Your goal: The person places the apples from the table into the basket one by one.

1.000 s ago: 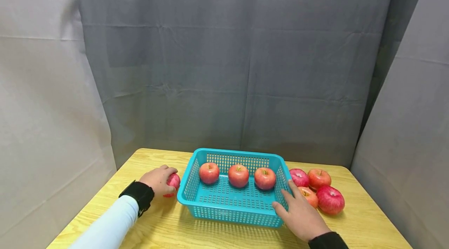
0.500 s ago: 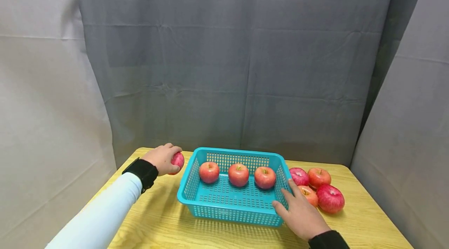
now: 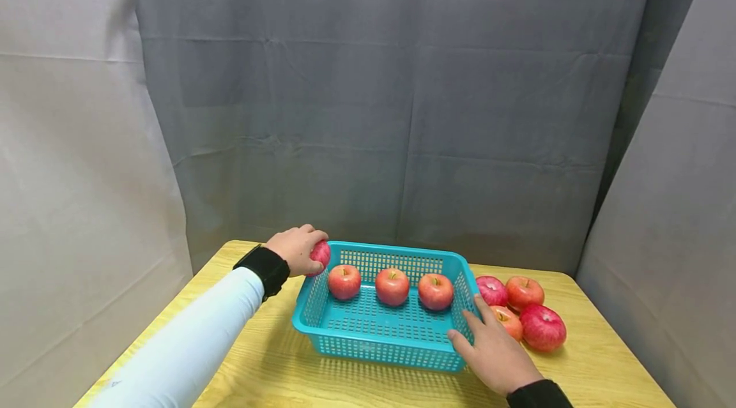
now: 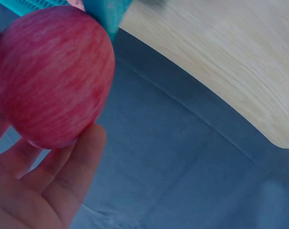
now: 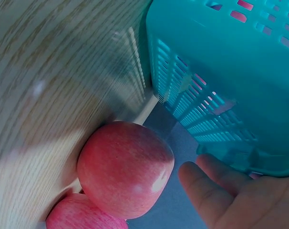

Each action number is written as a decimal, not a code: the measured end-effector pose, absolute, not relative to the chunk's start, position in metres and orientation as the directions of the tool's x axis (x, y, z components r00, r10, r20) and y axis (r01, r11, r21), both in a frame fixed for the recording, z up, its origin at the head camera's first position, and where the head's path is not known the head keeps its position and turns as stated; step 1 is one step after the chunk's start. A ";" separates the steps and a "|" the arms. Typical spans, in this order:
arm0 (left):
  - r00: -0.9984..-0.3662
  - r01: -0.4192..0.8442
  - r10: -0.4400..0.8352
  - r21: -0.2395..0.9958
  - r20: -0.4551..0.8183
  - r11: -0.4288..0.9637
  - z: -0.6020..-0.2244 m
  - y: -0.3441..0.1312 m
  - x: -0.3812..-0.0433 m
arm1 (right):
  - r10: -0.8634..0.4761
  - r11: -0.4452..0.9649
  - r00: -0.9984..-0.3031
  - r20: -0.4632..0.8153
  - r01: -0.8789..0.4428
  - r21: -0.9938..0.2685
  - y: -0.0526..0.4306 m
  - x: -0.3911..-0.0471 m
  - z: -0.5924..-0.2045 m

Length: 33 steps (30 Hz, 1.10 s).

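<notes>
My left hand (image 3: 295,251) grips a red apple (image 3: 321,255) from its left side, over the left back part of the rim of a turquoise plastic basket (image 3: 382,336). In the left wrist view the apple (image 4: 54,76) fills the curved fingers (image 4: 82,164), and the basket's edge shows behind it. Three apples (image 3: 392,287) stand in a row inside the basket. Spread fingers of my right hand (image 3: 491,350) rest over its right rim; the right wrist view shows fingertips (image 5: 194,179) beside its outer wall.
Several more apples (image 3: 542,327) are grouped on the wooden table (image 3: 598,363) just right of the basket, close to my right hand. Grey cloth (image 3: 368,108) hangs behind the table, and pale cloth stands at both sides.
My left hand has lifted the apple off the table at the left, then carried it up and rightward to the basket's rim. My right hand and the basket have stayed in place.
</notes>
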<state>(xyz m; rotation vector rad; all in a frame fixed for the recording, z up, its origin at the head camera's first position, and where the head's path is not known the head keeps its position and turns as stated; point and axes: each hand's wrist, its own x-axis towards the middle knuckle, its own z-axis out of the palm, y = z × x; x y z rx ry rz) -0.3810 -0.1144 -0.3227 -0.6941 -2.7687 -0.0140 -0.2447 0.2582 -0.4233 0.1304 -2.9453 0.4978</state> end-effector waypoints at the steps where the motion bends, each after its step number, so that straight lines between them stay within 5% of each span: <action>1: -0.844 0.464 0.463 -0.064 0.271 0.884 -0.323 -0.110 -0.381 | -0.059 0.942 -0.985 0.163 -0.109 -0.318 0.258 -0.244 -0.423; 18: -0.787 0.583 0.595 -0.123 0.162 0.803 -0.355 -0.033 -0.377 | -0.046 0.937 -0.986 0.158 -0.097 -0.335 0.257 -0.236 -0.423; 33: -0.780 0.613 0.616 -0.064 0.108 0.787 -0.385 -0.022 -0.376 | -0.059 0.932 -0.982 0.178 -0.118 -0.343 0.249 -0.237 -0.425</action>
